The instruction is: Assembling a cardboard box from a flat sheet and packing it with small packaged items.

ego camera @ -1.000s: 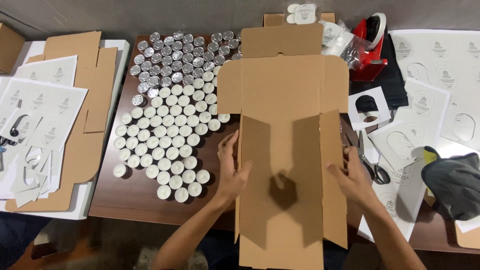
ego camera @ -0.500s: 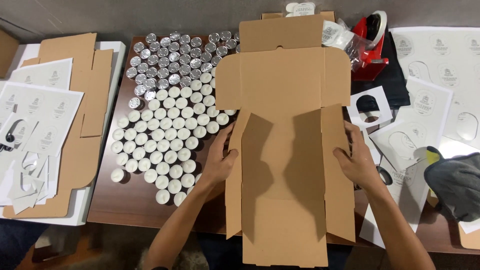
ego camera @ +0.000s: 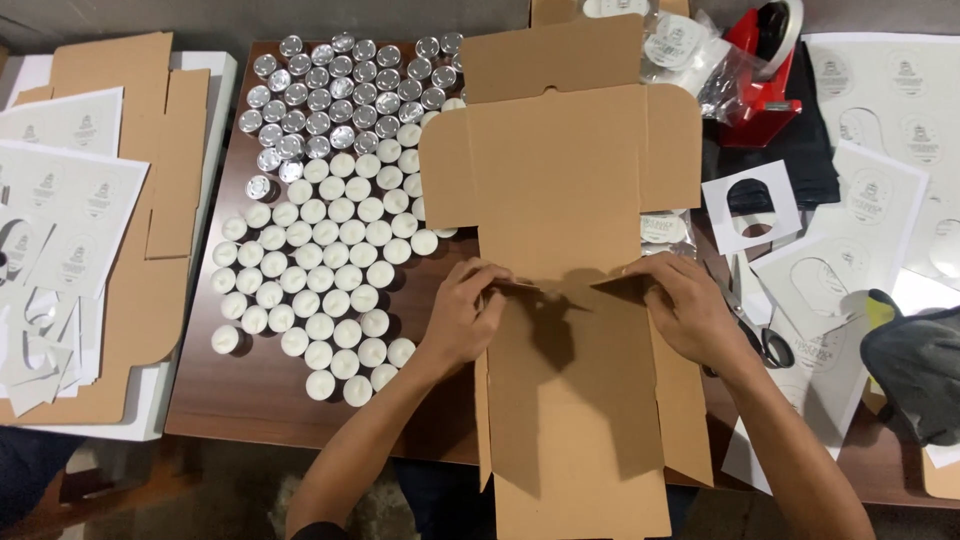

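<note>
Box: a flat, unfolded brown cardboard box (ego camera: 575, 290) lies on the dark wooden table (ego camera: 230, 400), centre-right, its near end overhanging the table edge.
Left hand: the left hand (ego camera: 462, 315) pinches a small side flap at the box's left edge, fingers closed on the cardboard.
Right hand: the right hand (ego camera: 690, 310) grips the matching flap at the right edge, folded inward.
Candles: white tealights (ego camera: 320, 270) stand in rows just left of the box; silver-cupped ones (ego camera: 335, 95) lie beyond them.
Right side: scissors (ego camera: 750, 320), red tape dispenser (ego camera: 765, 75), grey glove (ego camera: 915, 365), white printed sheets (ego camera: 870, 200).
Left side: spare flat cardboard (ego camera: 140, 180).
</note>
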